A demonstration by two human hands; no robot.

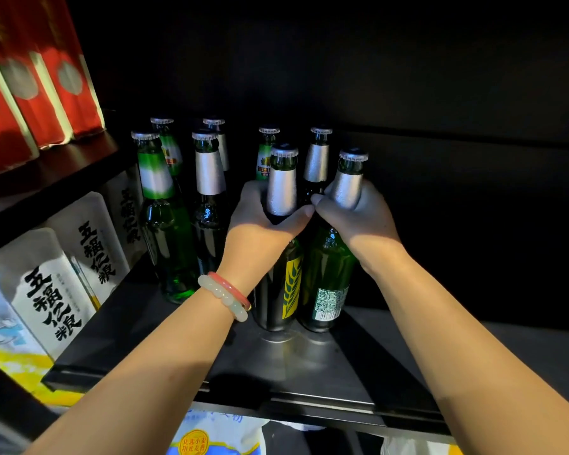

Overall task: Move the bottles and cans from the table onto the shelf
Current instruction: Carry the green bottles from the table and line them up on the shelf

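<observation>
Left-hand bottle: a dark green glass beer bottle with silver neck foil and a yellow wheat-ear label (278,274) stands upright on the shelf board, its base touching the surface.
Right-hand bottle: a green glass beer bottle with silver neck foil and a green printed back label with a barcode (329,274) stands just beside the first, tilted slightly to the right at the neck; the two bodies look to be touching low down.
Left hand: the left hand (263,221) is wrapped around the shoulder and lower neck of the wheat-label bottle, thumb across the front.
Right hand: the right hand (358,218) grips the neck foil and shoulder of the barcode-label bottle; the two thumbs meet between the bottles.
Wrist: a pale green bead bracelet and a pink bangle (225,295) sit on the left wrist.
Shelf: a black glossy shelf board (165,349), with a dark back wall behind it.
Other bottles: a cluster of upright green glass beer bottles with crown caps (165,218) fills the rear and left of the same board, some with silver foil, some with green-and-white neck labels.
Left neighbours: white boxes with black brush lettering (56,290) stand left of the board; red boxes with grey round patches (37,93) stand on the level above.
Below: blue, white and yellow printed packaging (211,436) shows under the board's front edge.
</observation>
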